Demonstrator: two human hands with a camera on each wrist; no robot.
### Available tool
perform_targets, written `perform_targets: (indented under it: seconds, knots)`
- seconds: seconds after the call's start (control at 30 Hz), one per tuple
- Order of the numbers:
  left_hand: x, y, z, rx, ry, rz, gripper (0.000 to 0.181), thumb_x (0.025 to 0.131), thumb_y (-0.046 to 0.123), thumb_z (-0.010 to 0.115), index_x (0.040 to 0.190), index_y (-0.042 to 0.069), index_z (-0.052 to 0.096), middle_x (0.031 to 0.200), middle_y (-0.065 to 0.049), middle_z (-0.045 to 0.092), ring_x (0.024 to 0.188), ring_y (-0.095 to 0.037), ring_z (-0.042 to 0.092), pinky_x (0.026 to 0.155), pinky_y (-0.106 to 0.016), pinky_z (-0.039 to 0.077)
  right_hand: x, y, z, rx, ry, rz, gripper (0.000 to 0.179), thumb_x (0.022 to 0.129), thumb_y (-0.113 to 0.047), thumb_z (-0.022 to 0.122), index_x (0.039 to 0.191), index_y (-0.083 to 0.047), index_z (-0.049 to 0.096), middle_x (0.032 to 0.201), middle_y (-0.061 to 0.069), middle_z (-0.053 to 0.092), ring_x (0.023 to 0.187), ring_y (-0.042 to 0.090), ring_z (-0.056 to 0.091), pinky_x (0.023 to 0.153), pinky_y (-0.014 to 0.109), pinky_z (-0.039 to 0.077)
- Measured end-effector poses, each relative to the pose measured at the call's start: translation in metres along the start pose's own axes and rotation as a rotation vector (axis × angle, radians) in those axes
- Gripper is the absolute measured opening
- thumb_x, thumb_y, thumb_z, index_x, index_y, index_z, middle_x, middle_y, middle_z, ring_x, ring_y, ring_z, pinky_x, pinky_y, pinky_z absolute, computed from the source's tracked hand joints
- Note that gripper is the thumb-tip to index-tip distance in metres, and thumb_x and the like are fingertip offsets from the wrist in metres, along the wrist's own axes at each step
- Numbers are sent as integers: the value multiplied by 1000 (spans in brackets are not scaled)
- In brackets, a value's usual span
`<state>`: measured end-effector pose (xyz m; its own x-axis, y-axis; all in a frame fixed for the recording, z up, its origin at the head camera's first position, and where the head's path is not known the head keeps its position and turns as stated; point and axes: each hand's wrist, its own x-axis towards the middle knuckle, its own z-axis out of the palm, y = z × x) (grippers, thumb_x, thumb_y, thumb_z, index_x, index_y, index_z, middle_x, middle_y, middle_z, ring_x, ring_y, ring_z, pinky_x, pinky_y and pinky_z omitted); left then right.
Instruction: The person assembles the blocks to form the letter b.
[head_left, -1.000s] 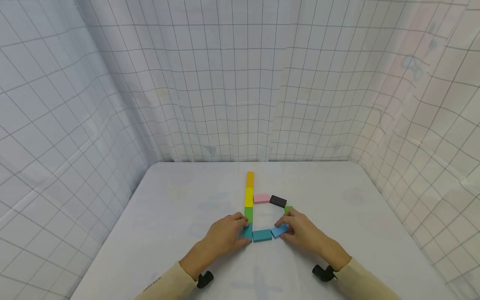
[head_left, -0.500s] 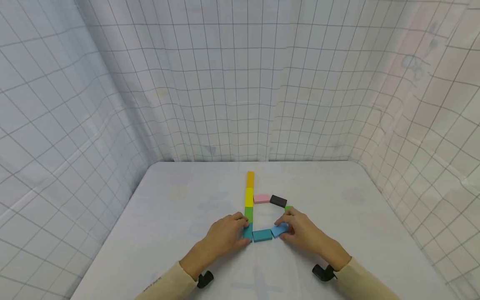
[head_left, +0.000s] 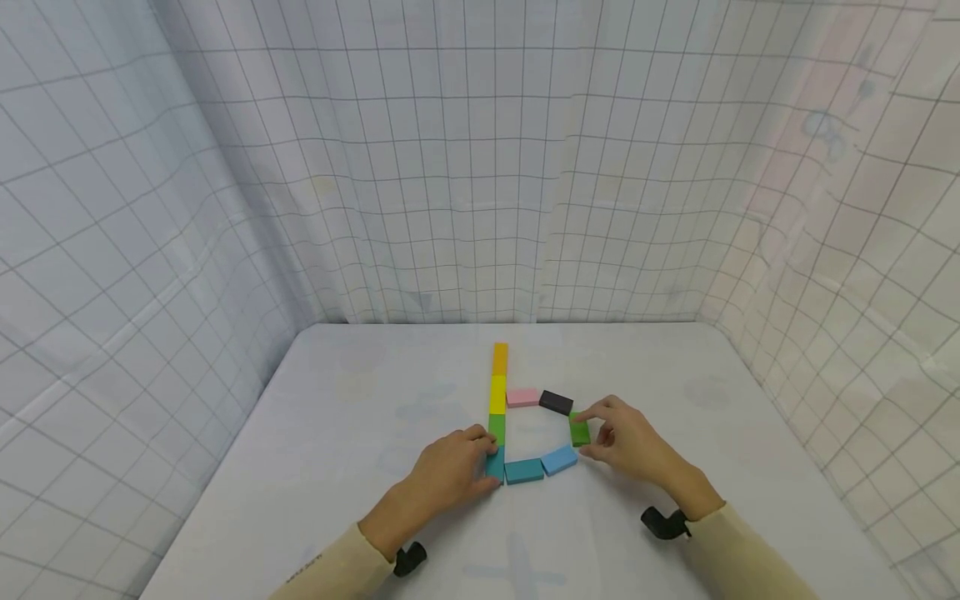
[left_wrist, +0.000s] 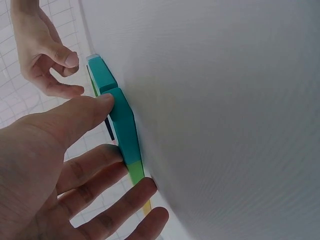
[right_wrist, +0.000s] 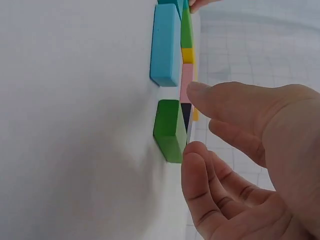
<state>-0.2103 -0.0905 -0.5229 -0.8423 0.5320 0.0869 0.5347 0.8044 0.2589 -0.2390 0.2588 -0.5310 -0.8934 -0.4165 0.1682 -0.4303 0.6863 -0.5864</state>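
My left hand (head_left: 453, 471) holds a teal block (head_left: 495, 466) at the foot of an upright line of blocks. Its thumb is at the near end and its index finger at the far end, beside a green block (head_left: 497, 429). My right hand (head_left: 626, 442) hovers around another green block (head_left: 580, 430), thumb and index finger spread; in the right wrist view the thumb stands off this green block (right_wrist: 170, 131). A light blue block (head_left: 559, 460) lies just below it, followed leftward by a second teal block (head_left: 524, 471).
Above the left hand the line continues with a yellow block (head_left: 498, 394) and an orange block (head_left: 500, 359). A pink block (head_left: 522, 397) and a black block (head_left: 557, 402) curve right from the yellow one. White gridded curtains (head_left: 480, 167) surround the white table (head_left: 360, 400).
My right hand has let go of the light blue block and moved up and right to the green block, which shows more fully now. My left hand has stayed on its teal block.
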Motion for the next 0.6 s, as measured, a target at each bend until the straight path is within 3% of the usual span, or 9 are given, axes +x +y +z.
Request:
perform_targets:
  seconds: [0.3, 0.6]
  knots:
    - [-1, 0, -1, -10, -9, 8, 46, 97, 36, 99, 131, 9, 86, 140, -5, 79, 123, -26, 80, 105, -44, 71, 4, 18, 0, 60, -63, 12, 55, 97, -7, 95, 148, -7, 75, 140, 16, 72, 95, 3, 70, 83, 22, 65]
    - [0, 0, -1, 4, -6, 5, 46, 97, 37, 99, 131, 10, 86, 140, -4, 79, 121, -25, 80, 104, -43, 71, 7, 19, 3, 59, -48, -8, 54, 97, -7, 95, 147, -5, 75, 141, 17, 73, 96, 7, 72, 83, 22, 64]
